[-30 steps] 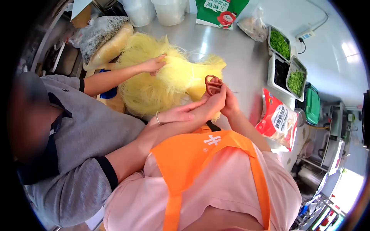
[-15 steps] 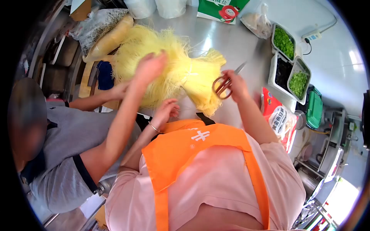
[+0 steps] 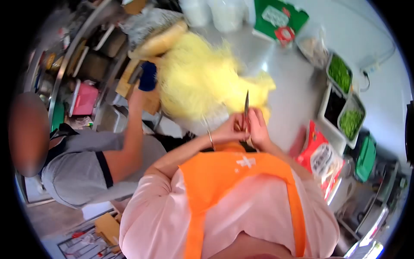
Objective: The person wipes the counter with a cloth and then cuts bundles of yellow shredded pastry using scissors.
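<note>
Steel worktop [image 3: 293, 82] against a pale wall [image 3: 366, 26], head view; places are given relative to the yellow strand bundle [image 3: 194, 77], which lies on the worktop, its loose mass leftward and its narrower end to the right. Scissors [image 3: 246, 103] are held at the near side of that end, blade pointing away from the wearer and overlapping the yellow in view; contact cannot be told. Fingers of the left hand [image 3: 228, 130] are curled on the handles. Those of the right hand [image 3: 260, 133] lie close together against the other side; blur hides whether they pinch.

Change within the last half second: the scissors, then in the right hand alone at the bundle's right end, have come between both hands; a co-worker's hand [image 3: 137, 97] has left the bundle and is now beside a dark blue item [image 3: 148, 77] on its left. By judgement, the scissors occupy both of the wearer's hands.

Edges: the blue item and a tan sack [image 3: 166, 41] crowd the bundle's left; white tubs [image 3: 226, 15] stand beyond it. Rightward, a stretch of steel reaches chopped greens [image 3: 340, 74] and a red-and-white packet [image 3: 321, 159], apparently the widest room for moving.
</note>
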`<state>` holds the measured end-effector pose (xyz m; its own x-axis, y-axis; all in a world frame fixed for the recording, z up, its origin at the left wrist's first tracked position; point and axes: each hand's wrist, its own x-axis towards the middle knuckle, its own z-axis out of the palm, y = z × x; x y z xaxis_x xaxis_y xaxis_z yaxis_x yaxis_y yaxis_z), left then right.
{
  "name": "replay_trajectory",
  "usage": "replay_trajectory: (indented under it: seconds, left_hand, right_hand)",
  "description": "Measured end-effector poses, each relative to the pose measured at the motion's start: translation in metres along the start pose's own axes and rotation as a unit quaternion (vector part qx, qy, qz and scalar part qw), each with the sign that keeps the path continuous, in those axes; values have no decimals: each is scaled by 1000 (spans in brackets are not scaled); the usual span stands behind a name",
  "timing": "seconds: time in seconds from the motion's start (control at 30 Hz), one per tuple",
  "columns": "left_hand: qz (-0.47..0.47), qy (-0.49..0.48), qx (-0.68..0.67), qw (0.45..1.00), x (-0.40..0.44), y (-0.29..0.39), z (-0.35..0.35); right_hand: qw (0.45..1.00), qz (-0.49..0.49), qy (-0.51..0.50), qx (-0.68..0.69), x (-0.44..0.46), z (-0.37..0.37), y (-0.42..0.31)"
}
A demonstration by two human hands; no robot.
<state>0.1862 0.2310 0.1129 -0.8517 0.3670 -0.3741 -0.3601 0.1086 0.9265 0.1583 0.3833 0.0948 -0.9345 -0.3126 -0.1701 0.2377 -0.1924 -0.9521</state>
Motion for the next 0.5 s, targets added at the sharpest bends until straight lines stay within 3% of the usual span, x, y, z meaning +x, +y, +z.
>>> replay_trajectory:
  seconds: [0.07, 0.13, 0.2, 0.23, 0.27, 0.37, 0.43, 0.47, 0.5]
  left_hand:
    - [71, -19, 17, 997, -3, -16, -12]
    - [74, -35, 11, 997, -12, -15, -15]
    - [64, -28, -62, 996, -9, -11, -19]
    - [62, -63, -34, 996, -10, -2, -24]
    - [83, -93, -12, 992, -6, -5, -27]
    - [71, -152, -22, 986, -11, 6, -30]
    - [81, -244, 89, 962, -18, 24, -37]
    - [77, -259, 84, 959, -13, 13, -44]
    - [78, -202, 129, 968, -5, -5, -52]
  right_hand:
    - [983, 43, 4, 180, 7, 3, 15]
    - [992, -1, -49, 118, -2, 7, 5]
    - [996, 20, -73, 43, -14, 14, -13]
    - [994, 45, -99, -23, -18, 18, -22]
    - [992, 36, -119, 1, -19, 13, -23]
    - [996, 67, -65, 16, -33, 15, -24]
    - [994, 82, -68, 34, -41, 12, -21]
    - [994, 87, -53, 35, -45, 10, -15]
    - [995, 82, -9, 60, -47, 6, -4]
